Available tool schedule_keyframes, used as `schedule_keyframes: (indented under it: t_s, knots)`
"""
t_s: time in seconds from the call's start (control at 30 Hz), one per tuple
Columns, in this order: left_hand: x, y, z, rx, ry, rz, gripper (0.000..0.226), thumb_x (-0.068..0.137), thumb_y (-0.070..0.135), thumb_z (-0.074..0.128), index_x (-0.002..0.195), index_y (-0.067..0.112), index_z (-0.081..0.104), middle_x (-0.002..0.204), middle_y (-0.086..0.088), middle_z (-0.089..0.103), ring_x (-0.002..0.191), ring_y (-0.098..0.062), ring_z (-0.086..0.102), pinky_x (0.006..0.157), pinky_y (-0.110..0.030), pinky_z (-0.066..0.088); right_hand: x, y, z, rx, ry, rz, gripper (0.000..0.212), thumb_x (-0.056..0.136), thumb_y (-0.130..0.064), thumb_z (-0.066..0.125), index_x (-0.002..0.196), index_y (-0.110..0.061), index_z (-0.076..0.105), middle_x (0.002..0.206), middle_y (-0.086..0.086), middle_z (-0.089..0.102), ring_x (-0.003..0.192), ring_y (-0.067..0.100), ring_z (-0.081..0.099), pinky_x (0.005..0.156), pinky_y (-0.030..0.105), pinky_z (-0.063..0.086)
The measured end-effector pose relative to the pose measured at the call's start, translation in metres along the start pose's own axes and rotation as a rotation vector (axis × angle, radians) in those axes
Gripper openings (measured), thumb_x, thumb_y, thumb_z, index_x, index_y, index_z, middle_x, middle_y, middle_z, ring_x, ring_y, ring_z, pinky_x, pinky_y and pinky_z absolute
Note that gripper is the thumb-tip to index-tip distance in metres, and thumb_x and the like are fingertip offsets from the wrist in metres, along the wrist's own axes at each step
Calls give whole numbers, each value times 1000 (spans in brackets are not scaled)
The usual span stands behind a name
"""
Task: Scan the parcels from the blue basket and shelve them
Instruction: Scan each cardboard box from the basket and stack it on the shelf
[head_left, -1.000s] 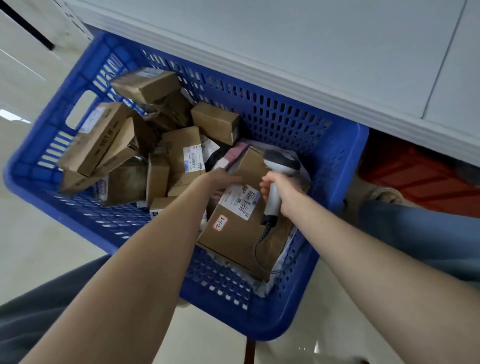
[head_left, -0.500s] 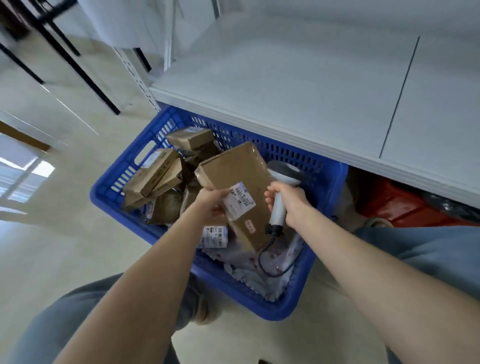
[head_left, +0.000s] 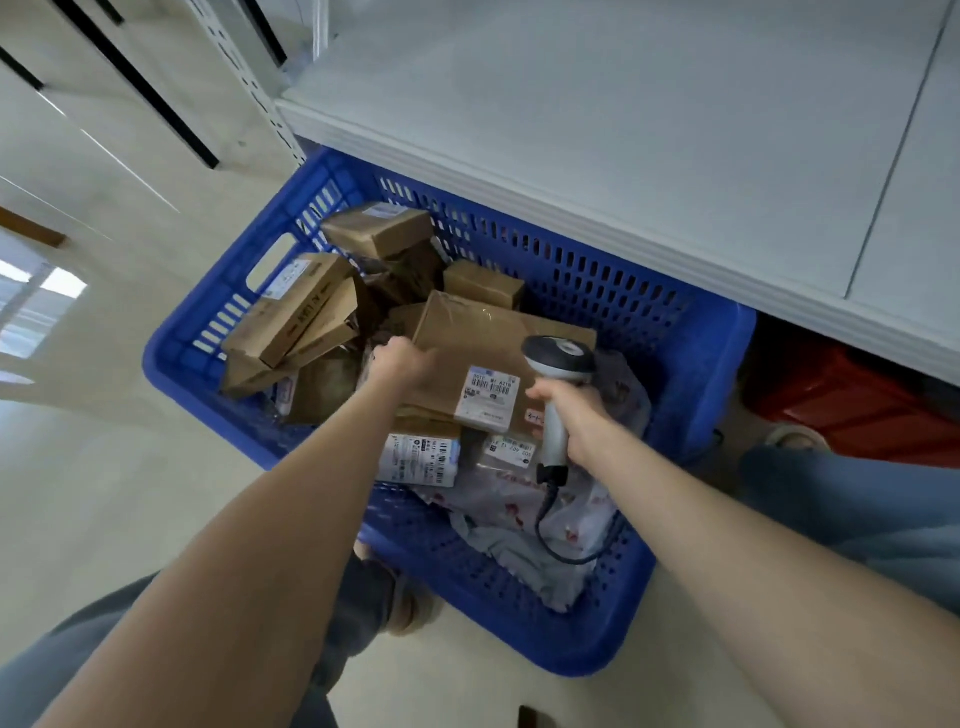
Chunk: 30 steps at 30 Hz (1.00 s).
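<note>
Scan step: left hand grips box over basket, right hand grips scanner; next I aim at its label.

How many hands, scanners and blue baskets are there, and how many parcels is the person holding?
Hands: 2, the left hand and the right hand
Scanners: 1, the scanner in the right hand
Blue baskets: 1, the blue basket
Parcels held: 1, the parcel gripped by the left hand
Total: 5
</note>
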<state>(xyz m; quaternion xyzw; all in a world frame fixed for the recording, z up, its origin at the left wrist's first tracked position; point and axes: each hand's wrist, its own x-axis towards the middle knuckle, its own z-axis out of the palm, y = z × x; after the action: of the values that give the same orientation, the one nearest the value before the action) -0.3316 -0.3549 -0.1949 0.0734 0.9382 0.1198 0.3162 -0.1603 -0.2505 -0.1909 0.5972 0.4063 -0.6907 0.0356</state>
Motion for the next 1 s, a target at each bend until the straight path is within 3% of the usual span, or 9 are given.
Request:
schedule_keyframes:
  t_s: [0.17,0.3,0.37,0.47,0.6,0.7,0.8,0.93,1.0]
  knots:
    - [22,8,8,6,-24,28,52,95,38,53,127,-4,53,128,-20,57,119,-35,53,94,-36,43,23,4,0,-72,12,6,38,80,-14,69,117,-9,63,109,7,65,96,22,60,80,30,46]
    - [26,24,9,-86,-133,1,53,93,36,57,128,-3,49,119,-13,58,113,-34,57,78,-37,49,31,12,-3,-31,14,37,31,79,-11,71,108,-6,60,94,9,64,77,21,61,66,29,50]
    - [20,28,13,-114,-175,-6,52,93,33,59,130,-1,47,115,-14,57,111,-34,57,69,-36,48,31,11,-8,-28,27,32,38,76,-12,72,111,-6,60,103,11,66,84,24,63,74,34,53]
    - [12,24,20,-236,-279,-63,47,89,32,63,126,6,49,119,-11,57,106,-31,56,82,-40,51,25,7,-14,-4,14,3,49,73,-15,73,120,-12,60,112,9,65,94,23,62,68,29,49]
    - [-6,15,25,-416,-343,-93,28,88,18,67,111,10,53,103,-11,60,92,-28,58,84,-43,51,11,11,-18,10,-16,-2,62,68,-21,77,126,-17,58,117,7,63,102,24,60,72,29,45]
    - [-24,7,13,-505,-326,-95,37,84,18,71,116,5,56,107,-11,63,89,-25,61,73,-40,53,-2,12,-19,25,-36,-32,59,69,-18,76,125,-15,59,118,7,61,106,25,58,80,32,47]
    - [-44,1,-12,-567,-274,-72,34,86,16,70,115,4,57,99,-9,62,84,-22,61,67,-37,51,-29,9,-22,56,-55,-96,67,54,-23,77,119,-14,63,110,7,67,98,26,65,86,41,55]
    - [-76,-7,-54,-636,-215,14,31,90,12,65,119,6,58,99,-9,63,86,-24,61,74,-38,52,-85,-1,-29,132,-90,-199,5,82,-5,65,82,-10,65,78,9,69,62,17,63,57,28,51]
    - [-92,-14,-71,-646,-207,59,36,90,13,65,124,4,57,105,-9,65,94,-25,62,91,-45,52,-113,-3,-33,133,-85,-278,12,86,-6,63,75,-11,64,68,9,65,52,15,56,52,25,46]
